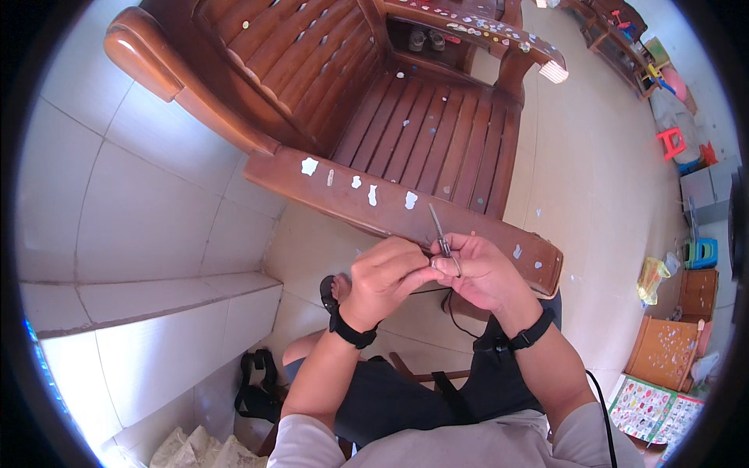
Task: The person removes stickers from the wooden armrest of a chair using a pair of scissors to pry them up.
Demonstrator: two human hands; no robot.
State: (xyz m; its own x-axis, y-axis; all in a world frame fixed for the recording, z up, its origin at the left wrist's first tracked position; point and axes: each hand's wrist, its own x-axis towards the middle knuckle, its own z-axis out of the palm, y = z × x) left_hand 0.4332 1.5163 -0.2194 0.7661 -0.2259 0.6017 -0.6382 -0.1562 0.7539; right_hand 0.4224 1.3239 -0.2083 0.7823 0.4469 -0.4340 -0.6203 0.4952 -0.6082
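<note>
My left hand (389, 272) is curled with its thumb stretched toward my right hand, and the two hands meet at the fingertips. A tiny shiny piece (433, 263) shows between them; which fingers grip it I cannot tell. My right hand (477, 270) holds a slim metal tool (444, 245) between thumb and fingers. Its thin grey blade or rod points up and away from me, and a curved metal part shows by the thumb. Both hands are over the near armrest (380, 202) of a brown wooden bench, close to its front edge.
The slatted bench seat (433, 134) lies beyond the armrest, which bears torn white sticker remnants. A thin dark cable (459, 319) hangs below my hands. A tiled ledge (164, 333) runs on the left. Wooden cabinets (664, 351), a red stool (671, 143) and bags stand at the right.
</note>
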